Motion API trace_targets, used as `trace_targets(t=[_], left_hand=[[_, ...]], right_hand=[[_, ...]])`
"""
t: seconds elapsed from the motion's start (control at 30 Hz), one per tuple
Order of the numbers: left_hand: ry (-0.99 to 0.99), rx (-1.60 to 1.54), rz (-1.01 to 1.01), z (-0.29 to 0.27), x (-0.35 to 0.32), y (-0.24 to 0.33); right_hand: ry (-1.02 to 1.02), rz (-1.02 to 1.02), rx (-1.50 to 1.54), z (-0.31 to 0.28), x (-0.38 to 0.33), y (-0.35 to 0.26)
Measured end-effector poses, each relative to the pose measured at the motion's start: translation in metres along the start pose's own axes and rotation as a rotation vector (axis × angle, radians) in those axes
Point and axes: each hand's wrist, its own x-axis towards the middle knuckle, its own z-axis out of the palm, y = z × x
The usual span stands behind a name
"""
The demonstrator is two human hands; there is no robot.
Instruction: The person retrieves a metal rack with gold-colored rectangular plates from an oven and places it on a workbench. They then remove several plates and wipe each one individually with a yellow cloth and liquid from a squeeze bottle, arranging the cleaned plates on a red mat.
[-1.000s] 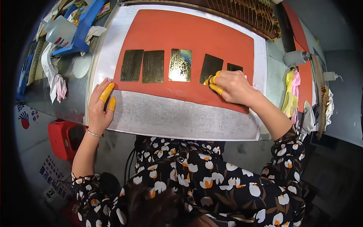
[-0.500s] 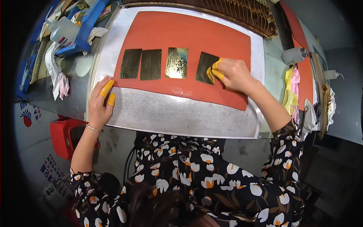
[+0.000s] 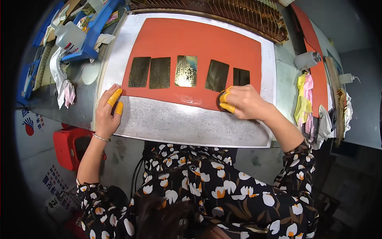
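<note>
Several dark, thin rectangular plates lie in a row on a red mat [image 3: 199, 38]. The middle plate [image 3: 186, 71] gleams gold and looks wet; to its right are a tilted plate [image 3: 217, 75] and a smaller-looking plate [image 3: 241, 75], partly covered by my hand. My right hand [image 3: 244, 102], with yellow finger cots, is closed at the mat's front edge, below these two. A small dark, rounded thing [image 3: 220, 100] shows at its fingertips; its kind is unclear. My left hand [image 3: 107, 109], also in yellow finger cots, rests flat with fingers stretched at the mat's front left corner.
Under the mat is a grey metal board [image 3: 179, 123]. A rack with thin wires [image 3: 246, 18] runs along the back. At left stand a blue holder [image 3: 89, 42] and a squeeze bottle [image 3: 69, 36]; at right lie another bottle [image 3: 306, 59] and yellow and pink cloths [image 3: 303, 99].
My right hand has moved off the tilted plate, toward me, to the mat's front edge. The rightmost plate now shows. My left hand stays on the mat's corner.
</note>
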Motion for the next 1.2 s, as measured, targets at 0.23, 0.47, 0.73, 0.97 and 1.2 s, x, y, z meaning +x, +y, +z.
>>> trace_targets(t=[0.23, 0.47, 0.73, 0.97, 1.2], left_hand=[[0.158, -0.299, -0.101, -0.003, 0.015, 0.041], [-0.087, -0.490, 0.120, 0.029, 0.078, 0.132], [-0.195, -0.624, -0.009, 0.035, 0.066, 0.121], [0.005, -1.024, -0.329, 0.034, 0.058, 0.085], [0.211, -0.882, -0.305, -0.019, 0.045, 0.039]], right_hand=[[0.669, 0.677, 1.731, 0.006, 0.008, -0.027], [0.724, 0.809, 2.024, 0.040, 0.051, -0.073], [0.815, 0.343, 0.432, 0.062, 0.062, -0.077], [0.363, 0.651, 1.558, 0.033, 0.118, -0.088], [0.371, 0.520, 1.668, 0.038, 0.187, -0.088]])
